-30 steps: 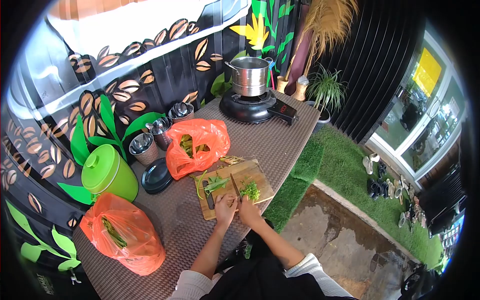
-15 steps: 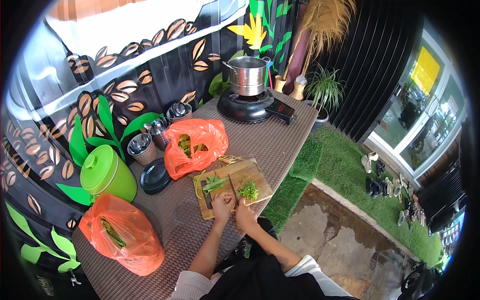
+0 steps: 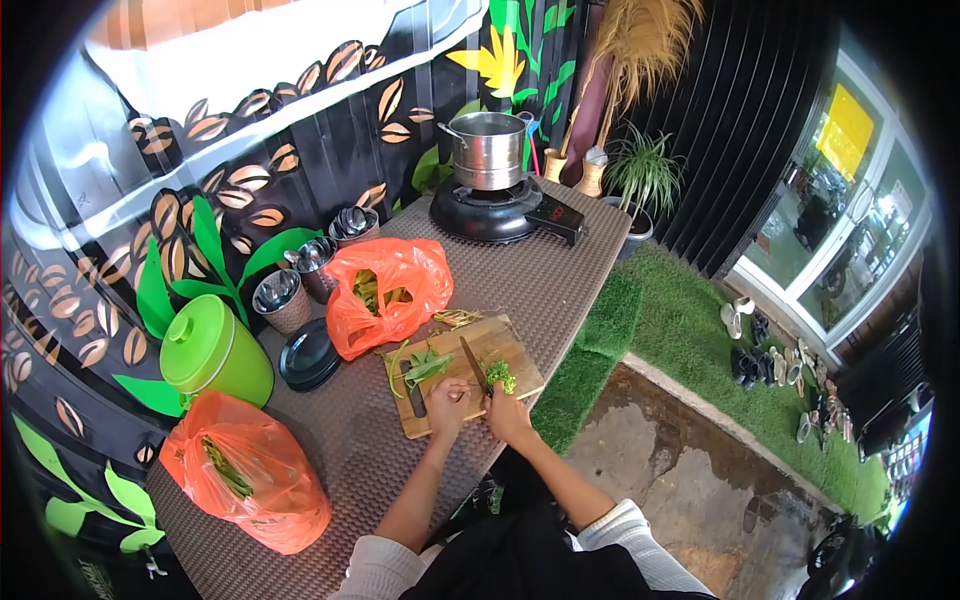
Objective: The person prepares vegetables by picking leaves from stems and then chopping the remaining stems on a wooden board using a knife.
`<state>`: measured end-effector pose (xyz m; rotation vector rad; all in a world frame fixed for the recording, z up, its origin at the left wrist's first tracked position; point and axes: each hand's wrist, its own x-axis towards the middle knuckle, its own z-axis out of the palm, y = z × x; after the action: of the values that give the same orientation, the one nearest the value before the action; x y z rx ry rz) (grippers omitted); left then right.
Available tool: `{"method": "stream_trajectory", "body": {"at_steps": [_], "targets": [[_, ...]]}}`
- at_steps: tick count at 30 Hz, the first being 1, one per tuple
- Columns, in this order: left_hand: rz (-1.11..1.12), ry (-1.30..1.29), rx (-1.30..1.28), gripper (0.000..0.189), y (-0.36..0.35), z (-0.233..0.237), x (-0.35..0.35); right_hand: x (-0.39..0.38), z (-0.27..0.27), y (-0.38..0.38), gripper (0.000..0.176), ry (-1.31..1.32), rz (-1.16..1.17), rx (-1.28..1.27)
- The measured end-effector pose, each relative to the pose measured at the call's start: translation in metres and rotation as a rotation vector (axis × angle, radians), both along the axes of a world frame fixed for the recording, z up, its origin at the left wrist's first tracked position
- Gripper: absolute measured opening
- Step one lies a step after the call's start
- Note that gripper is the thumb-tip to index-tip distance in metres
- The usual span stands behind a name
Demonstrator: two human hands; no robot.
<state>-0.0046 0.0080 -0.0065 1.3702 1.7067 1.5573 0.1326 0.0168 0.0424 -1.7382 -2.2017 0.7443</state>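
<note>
A dark wall (image 3: 300,150) painted with brown and green leaves stands behind the brown woven counter (image 3: 560,290). Beside it lie green artificial grass (image 3: 690,330) and a wet concrete floor (image 3: 680,470). Glass windows (image 3: 850,210) are at the right.

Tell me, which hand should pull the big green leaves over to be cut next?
Probably the left hand. It rests on the cutting board right beside the uncut leaves, and it seems free. The right hand is busy gripping the knife, over by the chopped greens.

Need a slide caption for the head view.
Right hand holds a knife beside chopped greens on a cutting board; left hand alongside.
</note>
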Motion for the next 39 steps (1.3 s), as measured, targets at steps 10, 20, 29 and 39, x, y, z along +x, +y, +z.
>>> {"method": "stream_trajectory", "body": {"at_steps": [10,20,29,39], "targets": [[-0.019,0.006,-0.046,0.015,0.012,0.033,-0.005,-0.002,0.009,-0.008,0.032,0.167,-0.061,-0.026],[0.178,0.258,-0.19,0.017,0.007,0.023,-0.084,0.003,-0.005,-0.027,0.035,0.241,0.042,0.019],[0.043,0.381,-0.202,0.015,0.007,0.015,-0.097,0.002,-0.011,-0.03,0.038,0.207,-0.02,-0.022],[0.122,-0.541,-0.004,0.013,0.01,0.039,-0.101,0.007,-0.003,-0.033,0.035,0.147,-0.026,-0.056]]}}
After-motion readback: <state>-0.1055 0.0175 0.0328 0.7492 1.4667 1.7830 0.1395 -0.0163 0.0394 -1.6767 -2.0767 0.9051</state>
